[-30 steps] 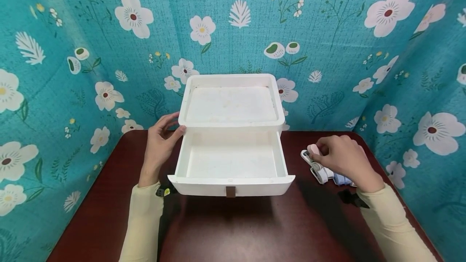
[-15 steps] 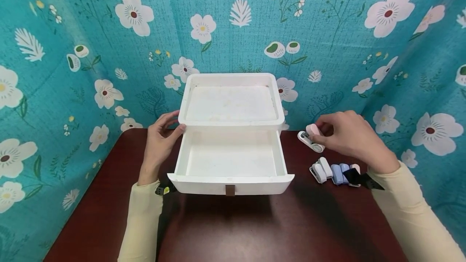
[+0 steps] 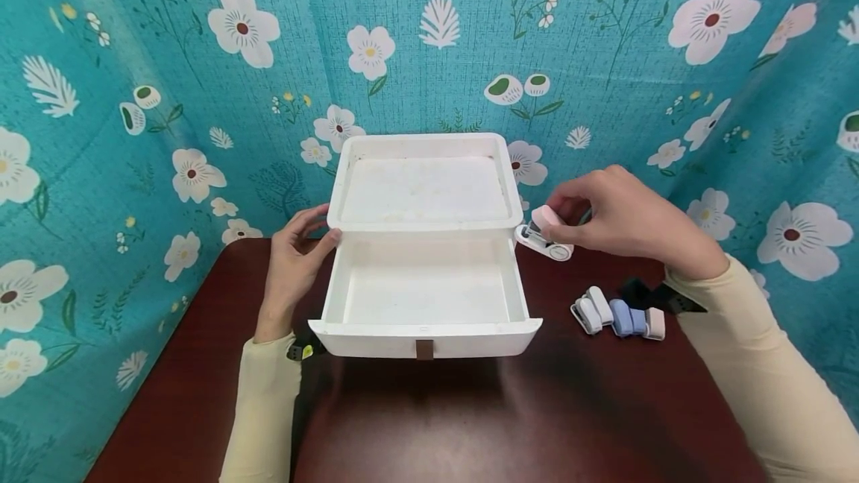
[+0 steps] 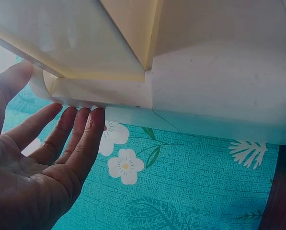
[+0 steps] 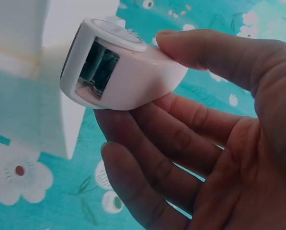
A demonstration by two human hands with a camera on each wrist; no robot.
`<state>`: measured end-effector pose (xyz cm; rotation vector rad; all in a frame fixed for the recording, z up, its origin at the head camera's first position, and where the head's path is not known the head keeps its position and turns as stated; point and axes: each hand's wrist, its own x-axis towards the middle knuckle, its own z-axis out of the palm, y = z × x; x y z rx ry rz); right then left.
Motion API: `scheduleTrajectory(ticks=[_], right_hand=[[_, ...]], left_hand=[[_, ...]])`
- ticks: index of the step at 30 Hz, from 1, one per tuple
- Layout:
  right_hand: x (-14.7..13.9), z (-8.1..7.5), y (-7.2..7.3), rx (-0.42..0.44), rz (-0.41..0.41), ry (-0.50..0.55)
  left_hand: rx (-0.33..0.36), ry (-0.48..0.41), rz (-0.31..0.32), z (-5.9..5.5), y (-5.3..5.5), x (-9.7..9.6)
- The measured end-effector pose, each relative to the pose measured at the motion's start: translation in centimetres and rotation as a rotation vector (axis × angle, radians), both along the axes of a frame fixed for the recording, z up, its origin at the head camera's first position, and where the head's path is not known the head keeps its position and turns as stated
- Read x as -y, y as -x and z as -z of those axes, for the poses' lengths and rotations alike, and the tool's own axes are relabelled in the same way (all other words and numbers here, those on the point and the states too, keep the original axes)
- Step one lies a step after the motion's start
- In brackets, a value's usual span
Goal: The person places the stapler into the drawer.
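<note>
A white drawer box has its drawer pulled out toward the front. My left hand rests against its left side, thumb at the front corner and nearly straight fingertips along the side, as the left wrist view also shows. My right hand pinches a small pink-and-white stapler between thumb and fingers, beside the box's right edge. In the right wrist view the stapler shows an opening in its end with metal inside. The other fingers lie below it.
Several similar small items lie on the dark red table at right: white ones, blue ones and a pink one. A teal floral curtain surrounds the table's back and sides.
My right hand has lifted the stapler away from the small items and carried it left and back toward the box. The left hand has stayed at the box.
</note>
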<state>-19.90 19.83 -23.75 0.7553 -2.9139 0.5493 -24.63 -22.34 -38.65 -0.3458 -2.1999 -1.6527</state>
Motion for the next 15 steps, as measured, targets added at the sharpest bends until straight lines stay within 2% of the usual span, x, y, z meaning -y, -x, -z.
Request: scheduleTrajectory(ticks=[9,15], right_hand=[[3.2,-2.0,0.7,-0.045,-0.179,-0.032],[5.4,-2.4,1.6,0.005,-0.313,-0.011]], left_hand=[[-0.016,0.002,-0.004,0.2,0.0,0.1],[-0.005,0.011,-0.004,0.2,0.1,0.0]])
